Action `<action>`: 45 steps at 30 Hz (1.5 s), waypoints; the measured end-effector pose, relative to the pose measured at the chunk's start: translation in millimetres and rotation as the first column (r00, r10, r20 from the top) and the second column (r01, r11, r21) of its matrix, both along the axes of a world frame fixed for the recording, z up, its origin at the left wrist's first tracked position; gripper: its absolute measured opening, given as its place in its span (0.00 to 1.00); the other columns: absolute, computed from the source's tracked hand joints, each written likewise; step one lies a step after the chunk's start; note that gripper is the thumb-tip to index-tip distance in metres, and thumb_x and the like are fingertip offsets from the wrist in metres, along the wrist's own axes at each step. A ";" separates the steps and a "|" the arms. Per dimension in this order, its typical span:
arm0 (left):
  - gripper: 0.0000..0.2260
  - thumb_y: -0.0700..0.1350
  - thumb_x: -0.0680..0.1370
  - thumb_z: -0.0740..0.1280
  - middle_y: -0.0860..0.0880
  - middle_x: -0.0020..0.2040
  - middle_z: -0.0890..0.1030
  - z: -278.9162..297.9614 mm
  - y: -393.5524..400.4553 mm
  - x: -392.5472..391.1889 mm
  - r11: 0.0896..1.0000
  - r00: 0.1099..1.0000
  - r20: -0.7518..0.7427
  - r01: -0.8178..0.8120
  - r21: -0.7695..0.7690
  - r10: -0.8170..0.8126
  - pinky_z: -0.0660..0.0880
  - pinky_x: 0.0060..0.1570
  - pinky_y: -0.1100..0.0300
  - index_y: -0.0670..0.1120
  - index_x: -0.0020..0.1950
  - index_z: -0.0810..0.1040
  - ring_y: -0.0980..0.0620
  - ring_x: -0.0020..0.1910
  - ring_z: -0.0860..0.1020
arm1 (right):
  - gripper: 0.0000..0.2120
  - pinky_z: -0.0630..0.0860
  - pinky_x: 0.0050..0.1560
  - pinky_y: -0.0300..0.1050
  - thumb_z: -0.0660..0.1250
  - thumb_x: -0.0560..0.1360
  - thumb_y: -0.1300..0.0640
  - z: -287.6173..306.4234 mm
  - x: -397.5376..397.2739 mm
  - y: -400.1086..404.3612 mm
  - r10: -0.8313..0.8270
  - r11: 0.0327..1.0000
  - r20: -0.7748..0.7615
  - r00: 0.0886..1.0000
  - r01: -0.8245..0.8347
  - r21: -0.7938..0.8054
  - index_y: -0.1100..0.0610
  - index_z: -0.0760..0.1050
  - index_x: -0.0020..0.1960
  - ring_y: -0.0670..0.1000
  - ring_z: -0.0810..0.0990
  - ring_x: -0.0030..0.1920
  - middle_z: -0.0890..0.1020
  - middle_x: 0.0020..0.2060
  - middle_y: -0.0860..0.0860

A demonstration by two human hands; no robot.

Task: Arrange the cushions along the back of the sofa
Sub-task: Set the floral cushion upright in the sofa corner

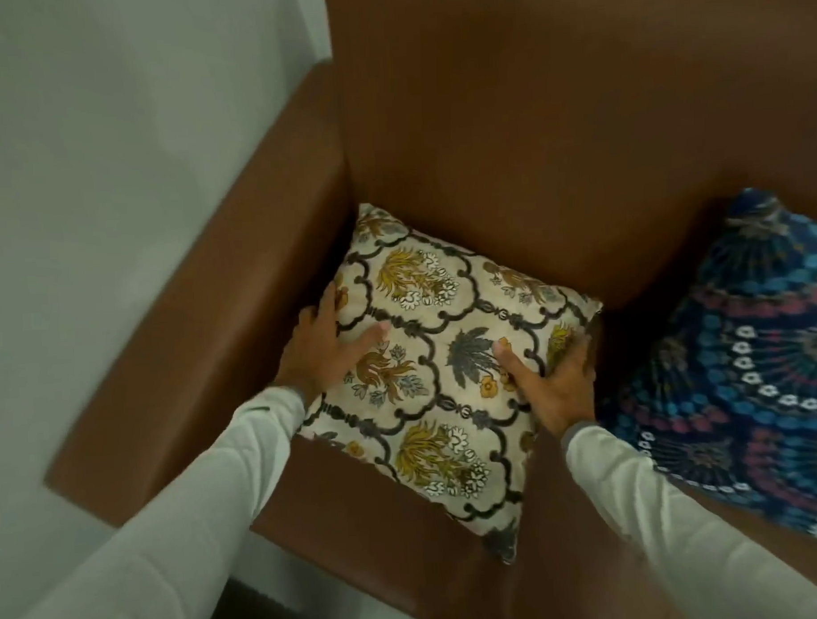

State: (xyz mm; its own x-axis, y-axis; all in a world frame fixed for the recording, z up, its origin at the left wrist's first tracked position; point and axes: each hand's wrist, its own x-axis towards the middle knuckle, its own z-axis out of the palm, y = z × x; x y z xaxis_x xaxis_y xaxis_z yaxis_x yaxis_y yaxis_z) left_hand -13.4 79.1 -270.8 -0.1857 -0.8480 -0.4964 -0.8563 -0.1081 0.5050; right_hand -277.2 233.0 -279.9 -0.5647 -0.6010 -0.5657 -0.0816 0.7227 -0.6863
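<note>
A cream cushion (438,354) with yellow and grey flower prints lies on the seat of the brown leather sofa (553,133), its far corner tucked into the angle of armrest and backrest. My left hand (322,351) grips its left edge, thumb on top and fingers wrapped under. My right hand (550,383) grips its right edge the same way. A blue cushion (742,371) with a round mandala pattern in red, white and light blue rests on the seat to the right, touching the cream one's side.
The sofa's left armrest (212,325) runs along a pale grey wall (113,134). The tall backrest rises behind both cushions. Bare seat leather (367,496) shows in front of the cream cushion.
</note>
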 end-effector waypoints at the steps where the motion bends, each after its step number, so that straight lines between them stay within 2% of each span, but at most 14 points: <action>1: 0.59 0.82 0.66 0.71 0.45 0.85 0.66 -1.0 -6.8 -1.3 0.998 0.996 -0.071 -0.059 0.039 0.061 0.65 0.81 0.37 0.60 0.90 0.51 0.38 0.82 0.68 | 0.54 0.67 0.78 0.53 0.81 0.68 0.37 -4.4 1.8 0.5 -0.107 0.994 0.151 0.983 0.111 -0.017 0.49 0.57 0.84 0.57 0.70 0.78 0.68 0.82 0.54; 4: 0.62 0.80 0.57 0.77 0.55 0.79 0.75 2.1 -8.0 -0.7 0.980 0.941 -0.273 -0.184 0.075 0.197 0.70 0.80 0.41 0.62 0.87 0.60 0.47 0.78 0.75 | 0.40 0.81 0.67 0.50 0.86 0.64 0.44 -6.3 6.1 4.2 -0.119 0.988 0.318 0.941 0.144 -0.056 0.48 0.74 0.72 0.48 0.85 0.61 0.84 0.67 0.48; 8: 0.52 0.70 0.63 0.83 0.58 0.76 0.77 19.9 34.7 11.3 0.956 0.857 -0.462 -0.286 -0.061 0.226 0.75 0.76 0.45 0.70 0.84 0.64 0.54 0.75 0.77 | 0.33 0.82 0.42 0.29 0.82 0.70 0.64 13.4 -4.0 9.2 0.027 0.974 0.211 0.977 0.021 -0.224 0.51 0.75 0.71 0.31 0.86 0.44 0.86 0.52 0.39; 12: 0.54 0.63 0.70 0.83 0.54 0.74 0.74 35.3 76.3 25.0 0.876 0.849 -0.485 -0.383 -0.291 0.210 0.74 0.70 0.60 0.64 0.89 0.55 0.61 0.71 0.74 | 0.39 0.84 0.54 0.33 0.83 0.62 0.53 43.8 -11.4 -20.2 0.194 0.938 0.146 0.970 -0.140 -0.317 0.49 0.74 0.71 0.30 0.85 0.50 0.85 0.56 0.36; 14: 0.56 0.64 0.71 0.82 0.49 0.78 0.72 33.7 75.1 33.0 0.818 0.838 -0.488 -0.449 -0.360 0.245 0.74 0.75 0.52 0.61 0.90 0.51 0.55 0.76 0.73 | 0.42 0.80 0.58 0.33 0.83 0.62 0.46 57.5 -6.1 -57.5 0.289 0.908 0.084 0.954 -0.246 -0.340 0.46 0.71 0.73 0.29 0.80 0.55 0.81 0.62 0.38; 16: 0.56 0.64 0.73 0.81 0.45 0.80 0.71 30.7 65.0 38.1 0.768 0.832 -0.472 -0.497 -0.403 0.291 0.72 0.78 0.46 0.58 0.91 0.49 0.46 0.78 0.72 | 0.44 0.79 0.67 0.46 0.84 0.56 0.35 66.6 5.7 -99.4 0.366 0.881 0.032 0.930 -0.335 -0.333 0.39 0.71 0.67 0.39 0.81 0.62 0.80 0.65 0.43; 17: 0.56 0.65 0.74 0.80 0.43 0.81 0.71 30.4 59.1 38.2 0.758 0.845 -0.437 -0.496 -0.424 0.308 0.70 0.78 0.49 0.56 0.91 0.49 0.43 0.78 0.71 | 0.46 0.78 0.71 0.53 0.83 0.52 0.29 66.8 10.9 -117.6 0.394 0.871 -0.017 0.919 -0.379 -0.314 0.37 0.71 0.65 0.47 0.81 0.65 0.79 0.66 0.48; 20: 0.55 0.64 0.75 0.78 0.38 0.79 0.68 31.0 46.1 30.8 0.776 0.880 -0.322 -0.465 -0.426 0.350 0.68 0.74 0.55 0.53 0.91 0.48 0.38 0.76 0.70 | 0.64 0.74 0.76 0.60 0.77 0.45 0.18 48.0 13.8 -153.7 0.454 0.839 -0.135 0.881 -0.474 -0.267 0.45 0.71 0.76 0.57 0.75 0.74 0.76 0.72 0.51; 24: 0.51 0.68 0.78 0.71 0.28 0.84 0.58 32.8 47.0 22.6 0.727 0.930 -0.036 -0.308 -0.614 0.365 0.64 0.79 0.30 0.44 0.90 0.51 0.27 0.83 0.62 | 0.67 0.67 0.78 0.66 0.74 0.58 0.20 53.0 10.0 -148.9 0.486 0.831 -0.348 0.802 -0.548 -0.100 0.48 0.53 0.86 0.63 0.65 0.80 0.66 0.79 0.58; 27: 0.45 0.66 0.81 0.68 0.25 0.85 0.54 44.0 51.9 11.4 0.650 0.965 0.121 -0.063 -0.757 0.235 0.56 0.81 0.27 0.43 0.89 0.54 0.26 0.86 0.55 | 0.63 0.64 0.79 0.67 0.65 0.66 0.18 58.4 0.2 -128.9 0.477 0.778 -0.584 0.657 -0.625 -0.068 0.52 0.46 0.88 0.67 0.63 0.81 0.62 0.83 0.64; 35: 0.38 0.66 0.84 0.62 0.28 0.85 0.59 66.0 55.1 -100.3 0.470 0.908 0.379 0.418 -0.778 -0.179 0.59 0.80 0.27 0.49 0.89 0.59 0.28 0.85 0.60 | 0.51 0.58 0.81 0.71 0.63 0.76 0.25 87.9 -56.7 -49.2 0.236 0.807 -0.876 0.420 -0.587 -0.064 0.55 0.56 0.87 0.67 0.62 0.83 0.63 0.83 0.66; 41: 0.39 0.69 0.84 0.60 0.30 0.87 0.57 71.2 92.7 -229.6 0.402 0.835 0.332 0.513 -0.759 -0.438 0.60 0.80 0.28 0.49 0.89 0.60 0.30 0.86 0.59 | 0.50 0.55 0.81 0.74 0.62 0.76 0.24 106.1 -158.7 47.2 0.150 0.909 -0.939 0.309 -0.417 0.008 0.54 0.57 0.87 0.67 0.59 0.85 0.61 0.85 0.64; 43: 0.41 0.70 0.83 0.59 0.31 0.87 0.55 71.6 112.8 -268.3 0.473 0.844 0.240 0.479 -0.740 -0.480 0.60 0.80 0.27 0.48 0.90 0.58 0.29 0.86 0.59 | 0.50 0.55 0.81 0.75 0.60 0.76 0.23 107.5 -192.3 82.7 0.143 0.937 -0.942 0.302 -0.347 0.030 0.54 0.57 0.87 0.68 0.58 0.85 0.59 0.85 0.65; 45: 0.46 0.74 0.81 0.56 0.32 0.89 0.50 72.9 131.1 -298.7 0.617 0.864 0.121 0.441 -0.651 -0.489 0.58 0.80 0.28 0.50 0.91 0.51 0.29 0.87 0.54 | 0.51 0.54 0.81 0.74 0.60 0.76 0.23 107.6 -221.9 120.2 0.113 0.965 -0.942 0.315 -0.260 0.029 0.54 0.57 0.87 0.68 0.56 0.85 0.57 0.85 0.66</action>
State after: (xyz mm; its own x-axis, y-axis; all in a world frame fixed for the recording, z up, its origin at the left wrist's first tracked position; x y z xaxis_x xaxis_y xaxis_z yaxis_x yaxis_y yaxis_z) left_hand -312.1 210.3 -197.9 -0.6552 -0.7387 0.1580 -0.6645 0.6631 0.3446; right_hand -499.1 353.2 -172.3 -0.5382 -0.7770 0.3266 -0.8399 0.5267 -0.1310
